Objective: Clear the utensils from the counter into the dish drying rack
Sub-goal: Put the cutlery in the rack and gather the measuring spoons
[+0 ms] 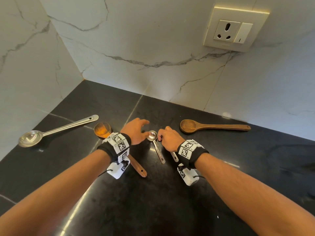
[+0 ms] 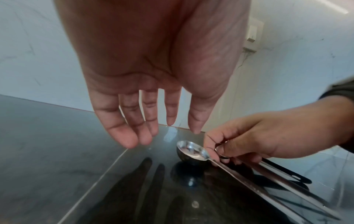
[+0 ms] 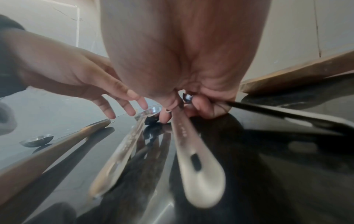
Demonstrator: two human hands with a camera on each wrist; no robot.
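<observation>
A small steel measuring spoon [image 1: 152,135] [image 2: 189,150] lies on the black counter [image 1: 170,201] between my hands, handle toward me. My left hand [image 1: 144,128] [image 2: 162,130] hovers just left of its bowl with straight, spread fingers and holds nothing. My right hand [image 1: 161,135] [image 3: 178,106] grips a second measuring spoon [image 3: 193,159] by its bowl end; its handle [image 1: 174,157] sticks out under the wrist. A large steel spoon [image 1: 30,137] lies at far left. One wooden spoon [image 1: 102,129] lies partly under my left wrist, another wooden spoon [image 1: 213,127] at right. No drying rack is in view.
White marble walls meet in a corner [image 1: 83,77] behind the counter. A wall socket with a switch [image 1: 233,31] sits at the upper right. Bare black counter stretches in front of my arms toward the near edge.
</observation>
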